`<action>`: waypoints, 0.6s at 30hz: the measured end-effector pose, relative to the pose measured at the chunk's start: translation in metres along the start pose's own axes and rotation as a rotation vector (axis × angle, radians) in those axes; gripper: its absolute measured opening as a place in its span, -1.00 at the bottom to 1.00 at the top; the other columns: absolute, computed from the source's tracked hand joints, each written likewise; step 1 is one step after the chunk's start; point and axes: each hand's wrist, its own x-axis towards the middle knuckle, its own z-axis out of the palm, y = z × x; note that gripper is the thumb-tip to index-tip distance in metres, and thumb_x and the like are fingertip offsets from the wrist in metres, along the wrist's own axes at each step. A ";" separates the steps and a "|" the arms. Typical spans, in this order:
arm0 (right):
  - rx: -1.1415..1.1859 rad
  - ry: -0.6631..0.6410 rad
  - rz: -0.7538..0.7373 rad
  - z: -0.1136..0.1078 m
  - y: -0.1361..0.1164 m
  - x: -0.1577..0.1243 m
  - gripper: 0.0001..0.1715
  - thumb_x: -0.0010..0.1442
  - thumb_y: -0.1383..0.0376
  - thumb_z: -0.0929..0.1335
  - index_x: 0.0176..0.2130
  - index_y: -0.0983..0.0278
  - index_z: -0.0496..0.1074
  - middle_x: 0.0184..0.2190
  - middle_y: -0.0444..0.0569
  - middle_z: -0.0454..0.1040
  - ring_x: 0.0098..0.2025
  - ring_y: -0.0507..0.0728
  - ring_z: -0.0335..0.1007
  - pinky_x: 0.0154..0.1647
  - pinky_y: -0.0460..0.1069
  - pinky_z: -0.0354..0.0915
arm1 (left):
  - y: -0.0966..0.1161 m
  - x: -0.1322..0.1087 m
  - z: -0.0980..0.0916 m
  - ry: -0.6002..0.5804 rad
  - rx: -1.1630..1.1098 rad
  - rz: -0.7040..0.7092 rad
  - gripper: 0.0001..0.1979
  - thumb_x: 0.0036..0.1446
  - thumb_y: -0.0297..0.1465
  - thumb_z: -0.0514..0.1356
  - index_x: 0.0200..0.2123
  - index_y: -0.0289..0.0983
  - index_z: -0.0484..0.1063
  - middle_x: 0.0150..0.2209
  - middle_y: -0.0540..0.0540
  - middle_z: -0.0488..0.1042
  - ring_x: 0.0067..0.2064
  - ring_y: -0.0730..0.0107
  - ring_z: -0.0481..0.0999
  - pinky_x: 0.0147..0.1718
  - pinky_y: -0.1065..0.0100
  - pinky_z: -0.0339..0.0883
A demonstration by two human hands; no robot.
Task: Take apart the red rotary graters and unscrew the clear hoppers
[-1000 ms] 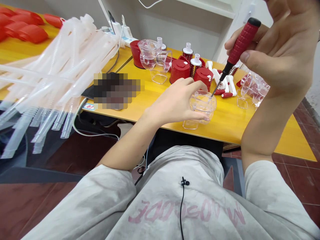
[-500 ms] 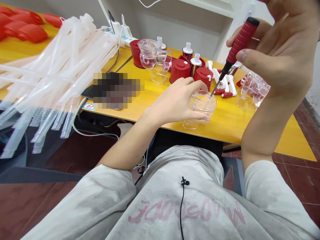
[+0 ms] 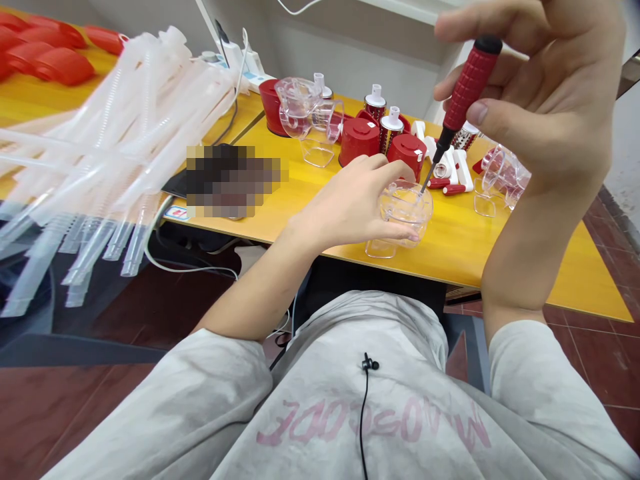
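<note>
My left hand (image 3: 350, 200) grips a clear plastic jug (image 3: 406, 213) from the far side, its fingers wrapped around the body as it stands on the table. My right hand (image 3: 537, 90) is raised above it, holding a red-handled screwdriver (image 3: 466, 87) between thumb and fingers. The thin metal shaft (image 3: 430, 170) slants down, and its tip rests at the jug's upper rim or just inside. The exact contact point is hard to see through the clear plastic.
The yellow table (image 3: 505, 250) holds red lids (image 3: 406, 152), clear jugs (image 3: 305, 110) and red-and-white parts. A bundle of translucent ribbed tubes (image 3: 115, 153) crosses the left foreground. A pixelated patch (image 3: 233, 181) covers part of the table. A power strip (image 3: 235, 57) sits at the back.
The screwdriver handle has tilted left toward upright, and my right hand has shifted left with it. The tip stays at the jug. My left hand and the jug have not visibly moved.
</note>
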 end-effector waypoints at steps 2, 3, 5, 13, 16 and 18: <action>-0.006 -0.036 0.006 -0.001 0.006 0.001 -0.19 0.13 0.28 0.66 0.28 -0.33 0.76 0.32 -0.44 0.73 0.37 0.39 0.75 0.17 0.12 0.90 | 0.000 0.000 0.000 0.001 0.004 -0.002 -0.25 0.11 -0.07 0.72 0.28 -0.13 0.61 0.21 -0.21 0.65 0.27 -0.19 0.62 0.37 -0.05 0.44; -0.017 -0.049 0.002 -0.002 0.009 0.002 -0.22 0.13 0.26 0.68 0.28 -0.31 0.77 0.30 -0.39 0.75 0.33 0.38 0.78 0.14 0.12 0.90 | 0.000 0.000 0.000 0.002 0.004 0.000 -0.25 0.11 -0.06 0.71 0.27 -0.13 0.61 0.21 -0.21 0.65 0.27 -0.19 0.63 0.37 -0.05 0.44; -0.055 -0.040 0.006 -0.004 0.014 0.003 -0.29 0.14 0.18 0.73 0.25 -0.26 0.79 0.25 -0.31 0.78 0.25 0.35 0.82 0.09 0.10 0.90 | 0.000 0.000 0.000 0.005 0.004 0.007 -0.26 0.11 -0.05 0.71 0.27 -0.14 0.61 0.20 -0.22 0.65 0.26 -0.19 0.63 0.37 -0.06 0.44; -0.144 0.002 -0.035 -0.005 0.015 0.004 -0.41 0.21 -0.04 0.78 0.20 -0.21 0.82 0.13 -0.31 0.77 0.11 0.15 0.79 -0.02 -0.07 0.81 | 0.001 0.000 0.000 0.006 0.000 -0.002 -0.26 0.11 -0.09 0.70 0.27 -0.13 0.61 0.21 -0.22 0.64 0.26 -0.20 0.63 0.38 -0.08 0.45; -0.087 -0.050 -0.041 -0.005 0.008 0.001 -0.44 0.38 0.13 0.66 0.31 -0.24 0.76 0.26 -0.40 0.72 0.25 0.16 0.76 0.16 0.01 0.84 | 0.001 0.000 0.000 0.006 0.003 -0.004 -0.26 0.11 -0.09 0.71 0.27 -0.13 0.61 0.21 -0.22 0.65 0.26 -0.20 0.63 0.37 -0.08 0.46; -0.038 -0.036 0.018 -0.004 0.003 -0.001 -0.37 0.33 0.20 0.65 0.32 -0.24 0.74 0.25 -0.38 0.72 0.27 0.22 0.75 0.23 0.11 0.86 | 0.002 0.000 0.000 0.007 0.005 -0.007 -0.27 0.11 -0.11 0.71 0.27 -0.14 0.61 0.21 -0.22 0.65 0.26 -0.20 0.63 0.36 -0.07 0.46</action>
